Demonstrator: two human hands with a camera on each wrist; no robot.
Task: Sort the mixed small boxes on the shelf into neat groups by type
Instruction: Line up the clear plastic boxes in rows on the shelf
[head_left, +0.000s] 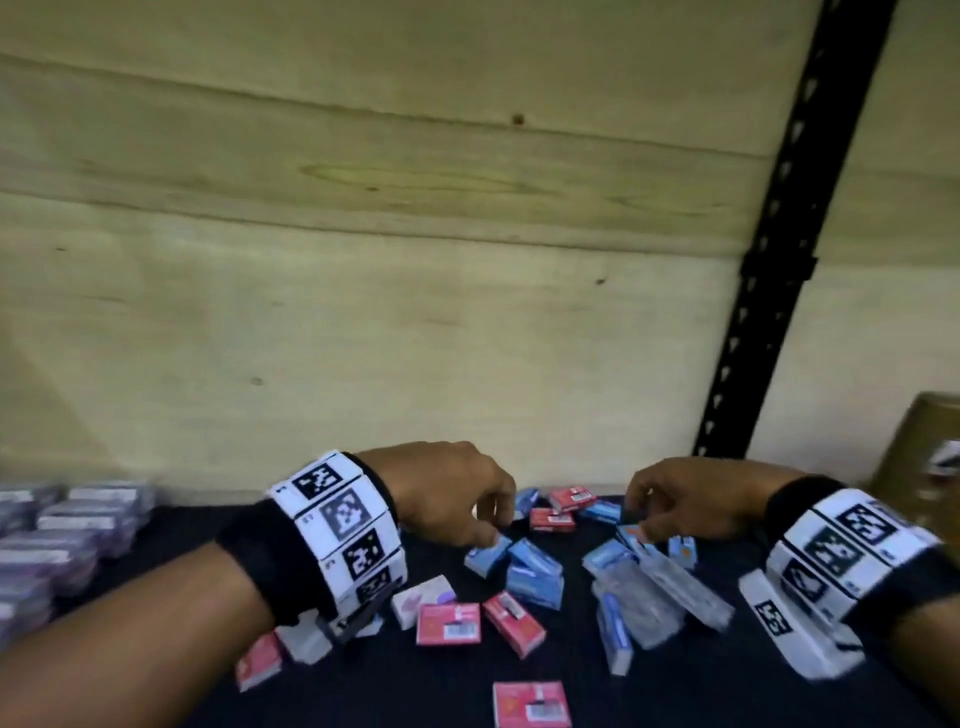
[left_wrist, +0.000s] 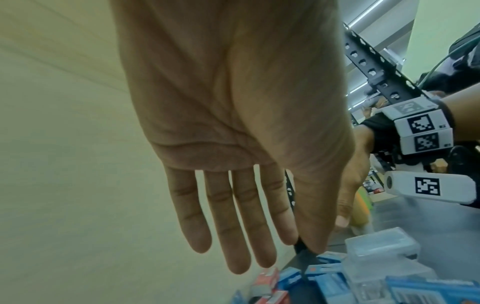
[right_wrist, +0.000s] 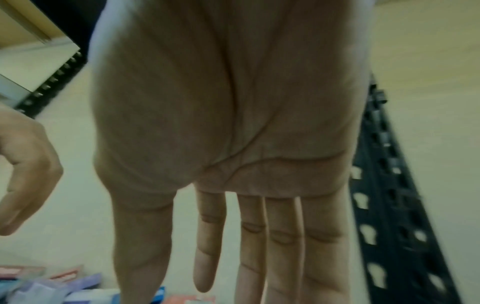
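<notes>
A jumble of small boxes lies on the dark shelf (head_left: 519, 660): red boxes (head_left: 448, 623), blue boxes (head_left: 535, 577) and clear plastic cases (head_left: 670, 597). My left hand (head_left: 491, 519) hovers over the pile's left side, fingertips just above a blue box (head_left: 485, 553). My right hand (head_left: 641, 514) hangs over the right side, near another blue box (head_left: 631, 535). In the left wrist view the left hand (left_wrist: 246, 246) has straight, spread fingers above blue boxes (left_wrist: 324, 275) and holds nothing. The right hand (right_wrist: 233, 267) likewise shows straight, empty fingers.
Neat stacks of purple boxes (head_left: 62, 530) fill the shelf's left end. A plywood back wall (head_left: 363, 260) rises right behind the pile. A black perforated upright (head_left: 769, 249) stands at the right, with a cardboard carton (head_left: 924, 452) beyond it.
</notes>
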